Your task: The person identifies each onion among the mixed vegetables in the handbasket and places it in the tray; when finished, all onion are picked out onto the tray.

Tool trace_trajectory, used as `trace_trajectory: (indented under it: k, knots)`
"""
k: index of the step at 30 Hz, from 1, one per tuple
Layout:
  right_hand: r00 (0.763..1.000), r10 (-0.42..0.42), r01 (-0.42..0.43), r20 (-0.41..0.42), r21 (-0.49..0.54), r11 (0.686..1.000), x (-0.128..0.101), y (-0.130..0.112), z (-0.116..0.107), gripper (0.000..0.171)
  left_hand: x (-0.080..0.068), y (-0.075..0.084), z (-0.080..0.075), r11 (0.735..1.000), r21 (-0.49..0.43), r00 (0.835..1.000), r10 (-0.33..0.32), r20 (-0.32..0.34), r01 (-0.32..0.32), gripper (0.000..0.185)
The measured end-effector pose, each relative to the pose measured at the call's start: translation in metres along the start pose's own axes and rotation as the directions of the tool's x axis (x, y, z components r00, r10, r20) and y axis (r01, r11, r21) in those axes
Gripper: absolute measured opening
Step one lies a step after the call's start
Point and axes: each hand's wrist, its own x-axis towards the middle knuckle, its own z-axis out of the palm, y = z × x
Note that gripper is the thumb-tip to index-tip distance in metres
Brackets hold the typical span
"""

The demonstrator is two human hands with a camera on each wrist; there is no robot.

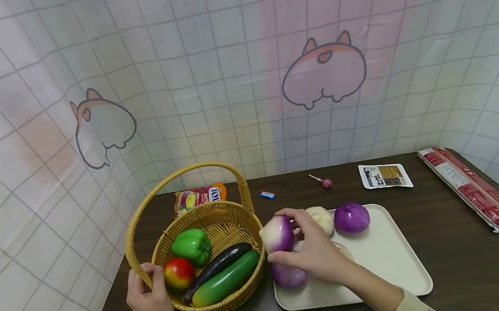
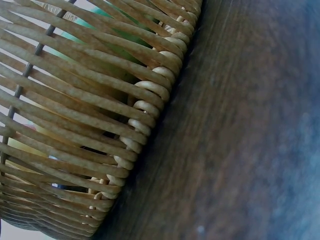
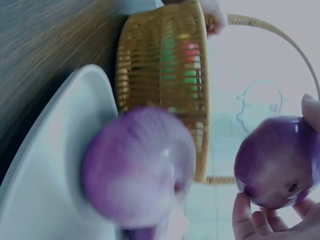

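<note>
Your right hand grips the purple onion just right of the basket, whose rim your left hand holds. It looks smooth, round, light; cup it wide.

Only part of a word, white letters that look like "FOX", can be read on the colourful candy packet behind the basket; other packaging print is too small.
</note>
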Motion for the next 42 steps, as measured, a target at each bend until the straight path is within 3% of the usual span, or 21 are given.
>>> trace_trajectory:
  k: [5,16,29,42]
  knots:
    - [0.999,0.011,-0.011,-0.053,0.011,1.000,-0.006,0.012,-0.020,0.081,0.002,0.011,0.000,1.000,-0.007,1.000,0.016,0.018,-0.016,0.003]
    - [0.993,-0.010,0.020,-0.117,0.081,0.997,-0.028,0.033,-0.059,0.075,0.000,-0.012,-0.005,0.999,-0.020,0.999,0.026,0.032,-0.025,0.004]
    - [0.968,0.058,-0.080,-0.243,-0.083,0.993,-0.055,0.064,-0.098,0.072,0.001,-0.012,-0.004,1.000,-0.017,0.999,0.025,0.035,-0.025,0.004]
    - [0.952,0.068,-0.093,-0.299,-0.069,0.993,-0.071,0.092,-0.120,0.073,0.001,-0.013,-0.004,1.000,-0.024,0.999,0.020,0.032,-0.019,0.004]
